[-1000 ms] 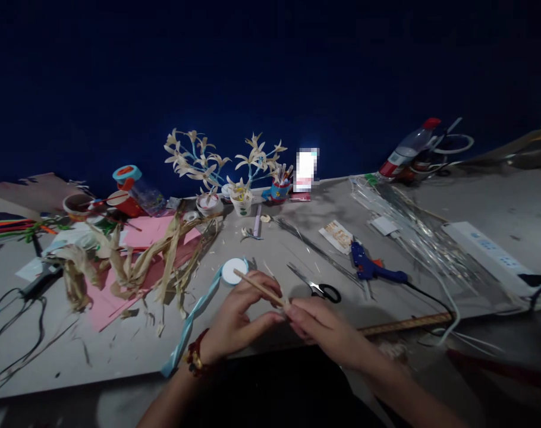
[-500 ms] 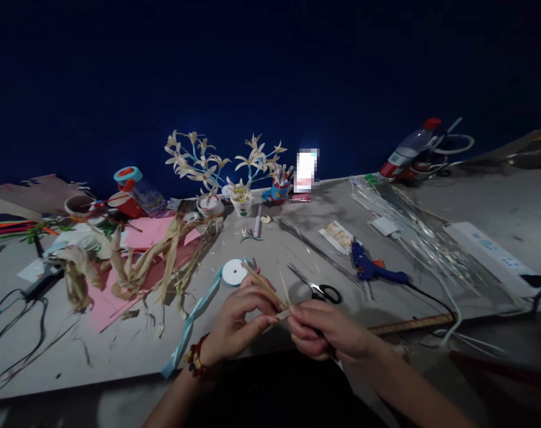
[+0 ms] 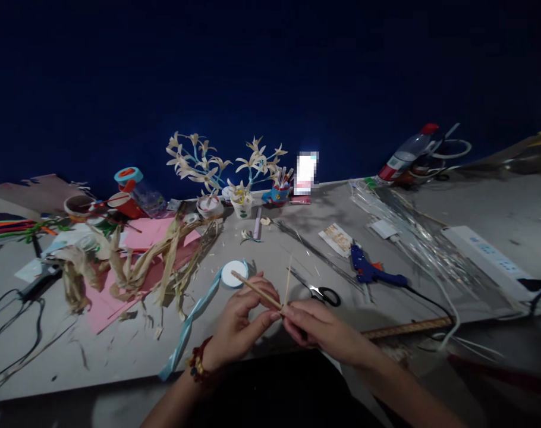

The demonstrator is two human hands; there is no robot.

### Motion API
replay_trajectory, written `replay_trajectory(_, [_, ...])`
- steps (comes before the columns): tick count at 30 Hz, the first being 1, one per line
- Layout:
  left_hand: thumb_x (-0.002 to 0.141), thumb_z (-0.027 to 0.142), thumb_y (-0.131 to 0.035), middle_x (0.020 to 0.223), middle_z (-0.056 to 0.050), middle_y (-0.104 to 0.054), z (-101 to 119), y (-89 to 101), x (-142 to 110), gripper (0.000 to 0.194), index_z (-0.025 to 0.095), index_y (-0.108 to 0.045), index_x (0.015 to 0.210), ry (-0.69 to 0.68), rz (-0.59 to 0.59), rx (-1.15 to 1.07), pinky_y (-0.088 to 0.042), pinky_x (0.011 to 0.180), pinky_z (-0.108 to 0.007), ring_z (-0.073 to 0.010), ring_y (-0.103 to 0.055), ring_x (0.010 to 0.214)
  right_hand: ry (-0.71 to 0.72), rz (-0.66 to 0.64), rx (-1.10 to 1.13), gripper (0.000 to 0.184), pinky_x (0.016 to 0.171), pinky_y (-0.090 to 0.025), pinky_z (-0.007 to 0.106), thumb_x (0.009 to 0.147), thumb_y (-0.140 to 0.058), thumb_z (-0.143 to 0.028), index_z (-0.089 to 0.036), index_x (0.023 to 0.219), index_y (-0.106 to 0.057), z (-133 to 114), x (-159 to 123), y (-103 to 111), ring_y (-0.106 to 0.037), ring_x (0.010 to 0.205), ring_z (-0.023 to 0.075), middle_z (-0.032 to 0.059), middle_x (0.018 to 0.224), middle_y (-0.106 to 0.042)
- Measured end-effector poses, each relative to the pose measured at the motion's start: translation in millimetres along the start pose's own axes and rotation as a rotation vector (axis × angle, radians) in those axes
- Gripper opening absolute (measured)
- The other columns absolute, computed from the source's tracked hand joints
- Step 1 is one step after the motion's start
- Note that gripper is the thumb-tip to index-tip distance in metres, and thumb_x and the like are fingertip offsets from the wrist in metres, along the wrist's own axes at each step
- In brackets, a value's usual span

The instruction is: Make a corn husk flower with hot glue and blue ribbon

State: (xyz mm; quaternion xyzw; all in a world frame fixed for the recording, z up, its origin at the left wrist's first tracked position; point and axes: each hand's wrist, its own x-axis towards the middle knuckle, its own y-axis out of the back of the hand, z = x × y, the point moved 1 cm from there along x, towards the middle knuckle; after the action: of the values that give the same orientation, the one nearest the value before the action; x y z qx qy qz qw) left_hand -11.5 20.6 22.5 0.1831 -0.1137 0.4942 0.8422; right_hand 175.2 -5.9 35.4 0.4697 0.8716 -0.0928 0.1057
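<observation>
Close together above the table's front edge, my left hand [image 3: 237,327] and my right hand [image 3: 324,330] both pinch a dried, tan corn husk strip [image 3: 256,289]. One long piece of it slants up to the left across my left fingers. A thinner sliver [image 3: 289,282] stands up from my right fingertips. Where the two pieces meet, my fingers partly hide them. Black-handled scissors [image 3: 329,296] lie just beyond my right hand. Beyond my left hand sits a white spool [image 3: 230,274] with light blue ribbon [image 3: 194,315] trailing from it toward the front edge.
Dried corn husks [image 3: 132,279] lie over pink paper [image 3: 98,306] at left. Husk flowers in small pots [image 3: 241,207] stand at the back, near a lit phone [image 3: 305,172]. To the right are thin wires [image 3: 315,249], a blue glue gun [image 3: 373,270] and a power strip [image 3: 484,255].
The long husk piece has swung lower and further left over my left fingers. The thin sliver has turned more upright. My right hand has shifted slightly left.
</observation>
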Motion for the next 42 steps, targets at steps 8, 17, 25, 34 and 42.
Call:
replay_trajectory(8, [0.089, 0.031, -0.067, 0.084, -0.006, -0.07, -10.7, -4.6, -10.0, 0.016, 0.018, -0.064, 0.08, 0.109, 0.034, -0.164, -0.037, 0.109, -0.049, -0.0216, -0.065, 0.089, -0.096, -0.08, 0.16, 0.051, 0.043, -0.02, 0.02, 0.091, -0.049, -0.064, -0.017, 0.071, -0.053, 5.3, 0.0, 5.3, -0.028, 0.048, 0.0069, -0.0061, 0.058, -0.04])
replay_trajectory(17, [0.09, 0.026, -0.064, 0.083, -0.006, -0.067, -5.3, -3.9, -8.9, 0.014, 0.018, -0.065, 0.078, 0.088, 0.116, -0.032, -0.046, 0.098, -0.042, -0.02, -0.063, 0.087, 0.06, 0.18, -0.102, 0.046, 0.064, -0.042, 0.025, 0.093, -0.05, -0.061, -0.019, 0.078, -0.058, 2.0, 4.1, 0.9, -0.047, 0.069, 0.0143, -0.001, 0.074, -0.051])
replay_trajectory(25, [0.088, 0.024, -0.066, 0.078, -0.003, -0.065, -12.7, -7.6, -15.4, 0.009, 0.018, -0.064, 0.081, 0.109, 0.186, -0.07, -0.044, 0.105, -0.046, -0.018, -0.063, 0.082, 0.162, 0.313, -0.062, 0.034, 0.063, -0.04, 0.025, 0.084, -0.067, -0.051, -0.019, 0.077, -0.059, 6.6, 13.7, -3.1, -0.047, 0.066, 0.0132, -0.0021, 0.071, -0.053])
replay_trajectory(34, [0.088, 0.019, -0.067, 0.077, -0.001, -0.061, -12.4, -0.7, -20.9, 0.008, 0.018, -0.064, 0.08, 0.123, 0.165, -0.284, -0.042, 0.108, -0.051, -0.0158, -0.059, 0.081, 0.02, 0.444, 0.551, 0.042, 0.039, -0.011, 0.016, 0.066, -0.085, -0.046, -0.018, 0.079, -0.056, 12.4, 12.4, 10.6, -0.021, 0.043, 0.0026, -0.0104, 0.054, -0.038])
replay_trajectory(42, [0.087, 0.022, -0.069, 0.08, -0.003, -0.063, -15.3, -7.9, -22.9, 0.008, 0.017, -0.066, 0.081, 0.149, 0.259, -0.221, -0.046, 0.101, -0.046, -0.0175, -0.059, 0.083, 0.16, 0.6, 0.452, 0.035, 0.043, -0.026, 0.018, 0.067, -0.085, -0.043, -0.019, 0.078, -0.062, 21.0, 11.7, -9.4, -0.035, 0.049, 0.0057, -0.006, 0.061, -0.047])
